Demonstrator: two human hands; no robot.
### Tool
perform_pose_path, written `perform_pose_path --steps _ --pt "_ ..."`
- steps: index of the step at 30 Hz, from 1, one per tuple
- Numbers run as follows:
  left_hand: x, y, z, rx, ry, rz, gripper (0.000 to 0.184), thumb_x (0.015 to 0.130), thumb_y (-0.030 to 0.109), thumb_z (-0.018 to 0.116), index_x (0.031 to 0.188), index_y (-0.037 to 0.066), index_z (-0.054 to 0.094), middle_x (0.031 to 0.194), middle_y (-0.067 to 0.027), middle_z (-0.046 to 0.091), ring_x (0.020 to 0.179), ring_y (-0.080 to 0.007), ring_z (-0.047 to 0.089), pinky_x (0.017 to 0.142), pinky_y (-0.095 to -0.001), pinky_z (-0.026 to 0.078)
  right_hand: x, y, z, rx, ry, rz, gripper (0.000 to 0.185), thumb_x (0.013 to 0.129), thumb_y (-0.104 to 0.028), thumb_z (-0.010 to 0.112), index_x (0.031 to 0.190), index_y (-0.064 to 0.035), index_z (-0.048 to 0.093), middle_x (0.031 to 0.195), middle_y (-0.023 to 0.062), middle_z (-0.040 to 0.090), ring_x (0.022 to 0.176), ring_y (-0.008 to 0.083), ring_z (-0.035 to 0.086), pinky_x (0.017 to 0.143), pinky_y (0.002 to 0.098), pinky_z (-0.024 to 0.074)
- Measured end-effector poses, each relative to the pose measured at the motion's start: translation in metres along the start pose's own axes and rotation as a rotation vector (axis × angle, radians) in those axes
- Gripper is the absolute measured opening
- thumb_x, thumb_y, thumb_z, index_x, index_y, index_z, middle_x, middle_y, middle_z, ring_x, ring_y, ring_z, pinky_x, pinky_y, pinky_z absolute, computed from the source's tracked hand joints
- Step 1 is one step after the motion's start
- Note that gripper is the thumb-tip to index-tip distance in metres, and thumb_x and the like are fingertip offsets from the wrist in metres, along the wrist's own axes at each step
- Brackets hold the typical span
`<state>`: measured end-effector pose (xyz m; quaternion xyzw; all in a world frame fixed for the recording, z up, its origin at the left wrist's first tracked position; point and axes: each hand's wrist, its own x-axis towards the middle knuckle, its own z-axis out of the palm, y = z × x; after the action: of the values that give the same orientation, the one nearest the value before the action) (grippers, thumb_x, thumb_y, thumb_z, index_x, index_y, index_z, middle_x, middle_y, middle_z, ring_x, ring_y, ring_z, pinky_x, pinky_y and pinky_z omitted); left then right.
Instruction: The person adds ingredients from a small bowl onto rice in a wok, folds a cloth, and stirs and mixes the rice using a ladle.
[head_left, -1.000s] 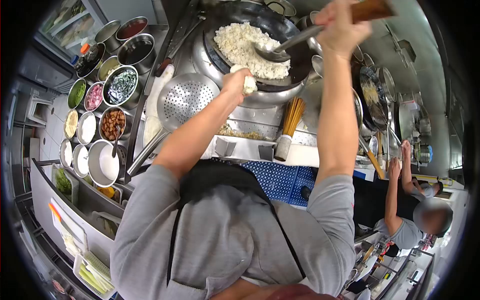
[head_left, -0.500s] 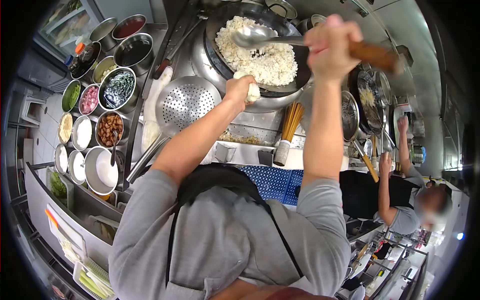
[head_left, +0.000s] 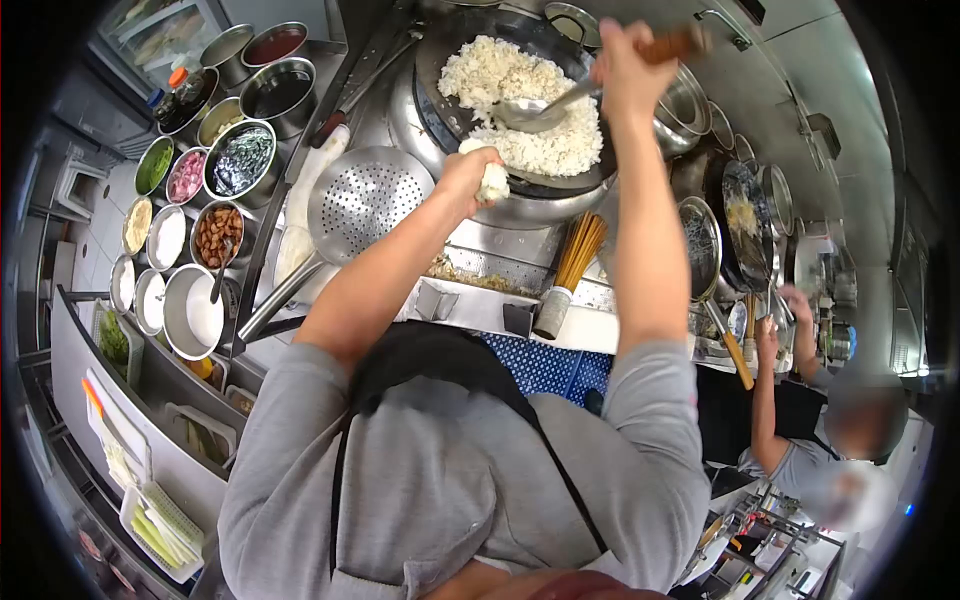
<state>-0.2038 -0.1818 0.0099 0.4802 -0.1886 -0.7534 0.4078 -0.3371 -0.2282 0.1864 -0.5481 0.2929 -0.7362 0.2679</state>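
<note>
White rice (head_left: 555, 150) lies in a broad dark wok (head_left: 436, 75) on the stove. My right hand (head_left: 632, 80) is closed around the wooden-ended handle of a metal ladle (head_left: 533, 116), whose bowl rests in the rice near the middle of the wok. At the wok's near edge, my left hand (head_left: 465, 182) is closed on a folded pale cloth (head_left: 494, 183); the cloth hides the part of the rim under it. Below my left forearm, a perforated strainer (head_left: 365, 200) lies on the counter. Between my arms stands a bamboo wok brush (head_left: 574, 265).
Metal pots of ingredients, among them diced brown meat (head_left: 219, 237) and a dark sauce (head_left: 278, 92), stand on the left. To the right, another wok (head_left: 740, 205) and a sieve (head_left: 697, 250) sit near a co-worker's hands (head_left: 768, 340).
My right hand has shifted up and slightly left, and the ladle's bowl has moved down and right into the rice. My left hand keeps its grip at the rim.
</note>
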Motion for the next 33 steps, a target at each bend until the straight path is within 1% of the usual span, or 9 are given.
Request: perform_pose_path --steps 4,7,8,11,15,19,27,31,33 --pt "-0.001 0.001 -0.001 0.084 -0.008 -0.029 0.019 0.074 0.024 0.067 0.089 0.013 0.061 0.075 -0.0033 0.063 0.065 -0.019 0.061 0.054 -0.0373 0.044 0.055 -0.018 0.021 -0.104 0.082 0.054 0.026 0.085 -0.018 0.072 0.072 -0.0076 0.052 0.054 -0.0021 0.049 0.044 0.0118 0.048 0.042 0.0278 0.0374" --pt "-0.001 0.0 -0.001 0.083 0.014 -0.024 0.019 0.074 0.024 0.067 0.09 0.013 0.061 0.076 -0.0033 0.063 0.065 -0.0191 0.061 0.054 -0.0374 0.044 0.037 0.041 -0.001 0.06 -0.075 -0.308 0.033 0.086 -0.001 0.063 0.061 -0.0072 0.042 0.049 0.0038 0.046 0.037 0.014 0.043 0.04 0.031 0.0402" --pt "-0.002 -0.005 -0.002 0.081 0.007 -0.03 0.019 0.074 0.024 0.067 0.09 0.013 0.061 0.076 -0.0033 0.063 0.065 -0.0193 0.061 0.054 -0.0373 0.044 0.026 0.053 -0.003 0.11 -0.03 -0.037 0.033 0.084 0.0 0.064 0.06 -0.0076 0.044 0.049 0.0026 0.045 0.037 0.0136 0.044 0.041 0.0309 0.0419" --pt "0.001 -0.005 -0.004 0.074 -0.015 -0.026 0.019 0.074 0.024 0.067 0.089 0.014 0.061 0.075 -0.0033 0.063 0.065 -0.0196 0.062 0.054 -0.0372 0.044 0.067 0.046 -0.003 -0.301 -0.239 -0.043 0.022 0.082 -0.015 0.071 0.071 -0.0104 0.052 0.053 -0.0031 0.047 0.039 0.0111 0.041 0.037 0.0286 0.0334" --pt "0.002 -0.001 -0.006 0.078 -0.033 -0.029 0.02 0.074 0.024 0.067 0.09 0.015 0.061 0.076 -0.0029 0.063 0.067 -0.02 0.063 0.059 -0.0374 0.045 0.059 -0.074 -0.015 -0.051 -0.289 0.19 0.039 0.088 -0.012 0.064 0.058 -0.0136 0.039 0.047 -0.0045 0.035 0.039 0.008 0.033 0.041 0.0266 0.0283" --pt "0.003 -0.003 -0.003 0.077 0.036 -0.035 0.02 0.073 0.025 0.067 0.09 0.016 0.061 0.076 -0.0016 0.062 0.068 -0.0196 0.063 0.061 -0.0371 0.045 0.009 -0.022 -0.087 -0.072 0.219 0.04 0.035 0.086 -0.008 0.064 0.063 -0.0109 0.039 0.047 0.0005 0.035 0.036 0.0125 0.033 0.037 0.0316 0.0329" --pt "0.003 0.0 -0.003 0.064 -0.028 -0.032 0.017 0.075 0.023 0.065 0.087 0.013 0.06 0.082 -0.0057 0.064 0.069 -0.0234 0.063 0.055 -0.0375 0.05 0.08 -0.08 -0.14 0.022 0.125 0.031 0.03 0.085 -0.006 0.066 0.068 -0.0078 0.042 0.046 0.0034 0.04 0.035 0.0159 0.039 0.037 0.0341 0.0407" --pt "0.028 0.001 0.0 0.035 -0.017 -0.065 0.014 0.08 0.022 0.061 0.089 0.011 0.058 0.084 -0.0083 0.064 0.071 -0.0247 0.064 0.057 -0.0395 0.053 0.003 0.014 -0.124 0.026 0.522 -0.061 0.024 0.079 -0.001 0.07 0.077 -0.0096 0.047 0.054 0.0062 0.05 0.038 0.0158 0.045 0.035 0.0331 0.0448" --pt "0.023 -0.005 0.003 0.027 0.008 -0.064 0.013 0.084 0.022 0.059 0.091 0.011 0.058 0.082 -0.0084 0.064 0.072 -0.0241 0.064 0.057 -0.0402 0.053 0.008 0.0 -0.079 0.045 0.36 0.037 0.023 0.079 0.0 0.069 0.074 -0.0075 0.047 0.053 0.0044 0.047 0.038 0.0153 0.045 0.036 0.0328 0.0422"
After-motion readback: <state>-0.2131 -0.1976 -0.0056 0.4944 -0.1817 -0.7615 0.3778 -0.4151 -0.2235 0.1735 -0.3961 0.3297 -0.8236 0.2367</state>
